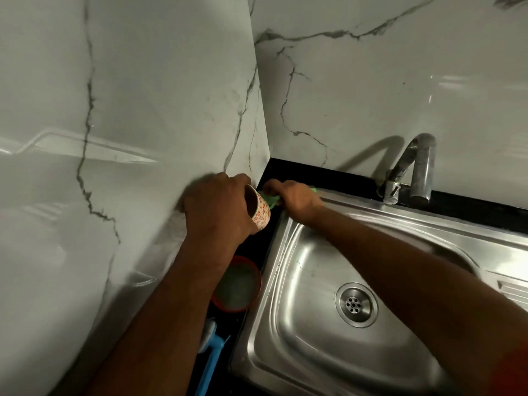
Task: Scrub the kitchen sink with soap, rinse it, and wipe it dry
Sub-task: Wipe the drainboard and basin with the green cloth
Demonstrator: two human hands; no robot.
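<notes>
Marble-veined walls (143,110) close in on the far left corner of the black worktop (328,174), where the sink (300,281) rim begins. It looks cramped. The left hand (217,210), fingers wrapped round a tilted patterned cup (261,214), could knock it on the wall or spill whatever may be inside, and its forearm hangs over a red-rimmed bowl (228,308). The green scrubber (273,200) lies under the right hand (295,197), which grips it against the sink's far left corner — only its edges show.
</notes>
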